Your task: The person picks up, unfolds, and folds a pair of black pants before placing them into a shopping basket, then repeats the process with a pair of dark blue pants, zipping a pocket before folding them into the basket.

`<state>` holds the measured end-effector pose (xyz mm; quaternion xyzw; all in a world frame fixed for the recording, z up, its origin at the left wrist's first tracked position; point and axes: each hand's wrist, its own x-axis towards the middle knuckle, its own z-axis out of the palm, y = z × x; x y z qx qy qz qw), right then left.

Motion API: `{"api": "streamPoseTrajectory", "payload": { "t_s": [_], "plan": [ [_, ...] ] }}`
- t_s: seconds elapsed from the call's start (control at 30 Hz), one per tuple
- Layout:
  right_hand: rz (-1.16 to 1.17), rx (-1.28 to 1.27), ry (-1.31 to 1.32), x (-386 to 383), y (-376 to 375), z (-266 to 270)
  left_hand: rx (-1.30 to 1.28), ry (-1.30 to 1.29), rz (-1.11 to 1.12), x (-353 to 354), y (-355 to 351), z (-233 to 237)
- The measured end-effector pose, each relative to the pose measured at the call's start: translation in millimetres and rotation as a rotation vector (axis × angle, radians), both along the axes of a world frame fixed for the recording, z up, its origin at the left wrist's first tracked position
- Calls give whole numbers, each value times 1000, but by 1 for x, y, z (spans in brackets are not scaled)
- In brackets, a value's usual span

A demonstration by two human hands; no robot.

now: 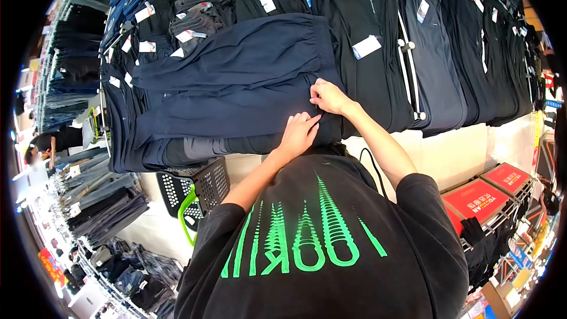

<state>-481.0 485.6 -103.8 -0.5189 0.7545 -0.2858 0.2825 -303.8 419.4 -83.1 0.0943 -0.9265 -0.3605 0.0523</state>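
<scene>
A pair of navy trousers (236, 103) lies sideways across the stacked clothes, its elastic waistband (323, 47) to the right and its legs to the left. My right hand (329, 97) is closed in a pinch over the lower part of the waistband. A small thin thing shows below its fingertips, too small to name. Just left of it, my left hand (297, 134) rests on the trousers with curled fingers, its fingertips gripping the dark cloth near the waistband's lower edge. The two hands are close together but apart.
Black trousers (369, 53) with white tags lie in piles to the right, past a white metal rail (407, 62). A black perforated basket (211, 182) with a green handle stands below left. Red boxes (477, 202) sit on a rack at right. Jeans hang at left.
</scene>
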Motion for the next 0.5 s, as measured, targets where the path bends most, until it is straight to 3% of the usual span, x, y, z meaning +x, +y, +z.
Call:
{"api": "streamPoseTrajectory", "payload": {
  "t_s": [0.27, 0.43, 0.5],
  "plan": [
    [-232, -44, 193, -41, -58, -8, 93, -99, -12, -2, -5, 2],
    [-300, -150, 150, -33, -64, -19, 111, -91, -27, -2, -7, 1],
    [-365, -46, 69, -16, -52, -19, 119, -87, -30, -1, -8, 2]
  ]
}}
